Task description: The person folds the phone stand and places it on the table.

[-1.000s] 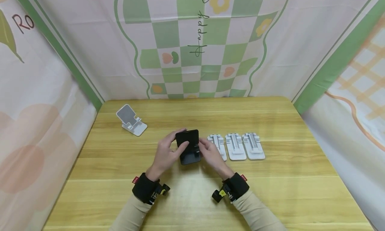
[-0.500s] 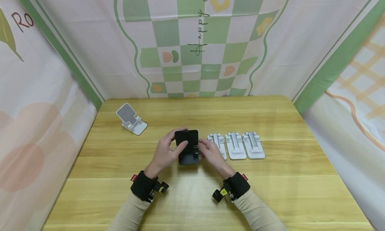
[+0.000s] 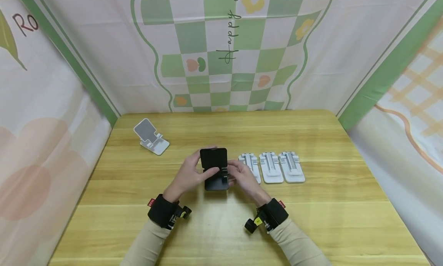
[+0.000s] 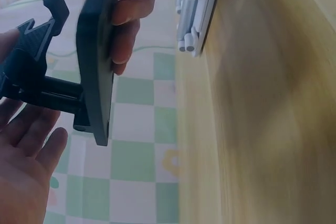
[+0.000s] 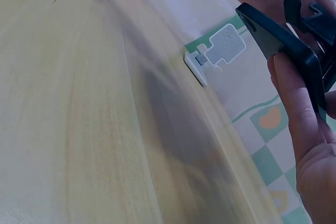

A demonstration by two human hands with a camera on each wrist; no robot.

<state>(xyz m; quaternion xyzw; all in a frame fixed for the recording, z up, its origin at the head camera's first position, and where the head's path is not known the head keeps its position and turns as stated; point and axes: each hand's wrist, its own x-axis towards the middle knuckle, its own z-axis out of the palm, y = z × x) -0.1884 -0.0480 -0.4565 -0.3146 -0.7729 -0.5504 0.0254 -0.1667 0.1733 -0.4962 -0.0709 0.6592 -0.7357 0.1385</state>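
Between both hands, a black folding phone stand (image 3: 214, 157) is held above the table, partly unfolded. My left hand (image 3: 188, 176) holds its upper plate from the left, thumb across the front and other fingers behind. On the right side, my right hand (image 3: 244, 177) pinches the base; the left wrist view shows its fingers against the base plate (image 4: 93, 61). A hinge arm (image 4: 55, 93) joins this base to the cradle plate. Seen from the right wrist, the stand (image 5: 286, 38) is tilted, its underside resting against the right fingers.
Three folded white phone stands (image 3: 271, 168) lie in a row just right of my right hand. An unfolded white phone stand (image 3: 152, 137) with a grey pad stands at the back left of the wooden table (image 3: 221, 231). Patterned cloth (image 3: 242, 85) hangs behind and at both sides.
The black phone stand has shifted slightly left and turned straighter. My left thumb has slid lower and to the right across its front, while my left wrist moved a little left. The white stands stay put.
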